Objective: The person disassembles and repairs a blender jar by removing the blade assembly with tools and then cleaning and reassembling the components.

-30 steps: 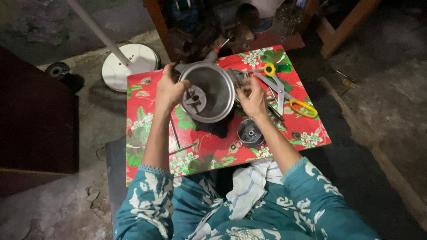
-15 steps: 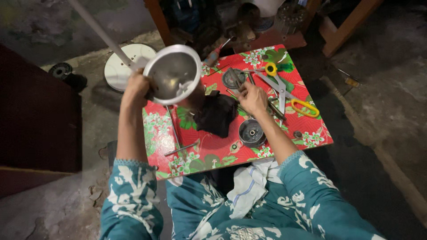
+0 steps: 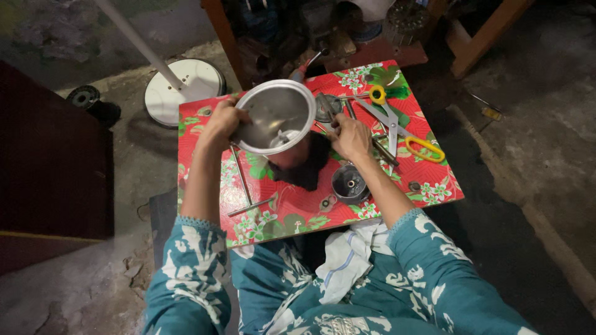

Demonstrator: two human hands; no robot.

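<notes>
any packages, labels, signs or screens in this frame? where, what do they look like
None that I can make out: no package, label, sign or screen shows. The nearest to print is the red floral tablecloth. On it lie loose metal parts and yellow-handled scissors; the left hand holds a metal bowl.

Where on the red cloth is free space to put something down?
The near left part of the cloth, left of the long rod, is bare, as is the strip between the cup and the far-right nut. It is crowded near the right hand: scissors, disc, tools. The left hand holds the jar.
</notes>
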